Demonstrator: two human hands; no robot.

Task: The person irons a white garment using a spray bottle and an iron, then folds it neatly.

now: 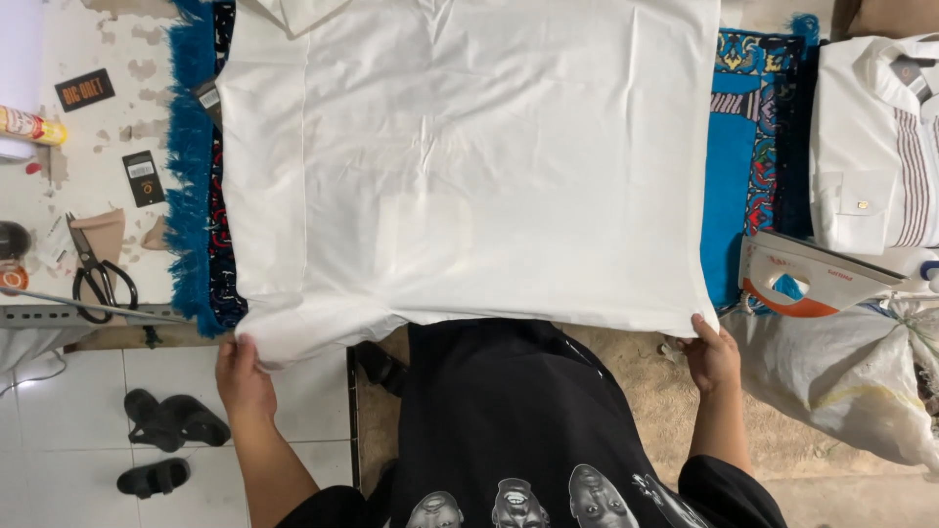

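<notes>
A large white shirt [469, 166] lies spread flat over a blue patterned cloth [729, 186] on the table. My left hand [242, 376] grips the shirt's near left corner at the hem. My right hand [712, 354] pinches the near right corner of the hem. Both corners hang slightly over the table's front edge. My black printed top fills the bottom middle of the view.
Black scissors [98, 279] and small black tags [144, 177] lie on the worn table top at left. At right sit a white and orange clothes iron [812, 279], a folded white shirt [875, 137] and a stuffed white sack [851, 376]. Black sandals [171, 420] rest on the tiled floor.
</notes>
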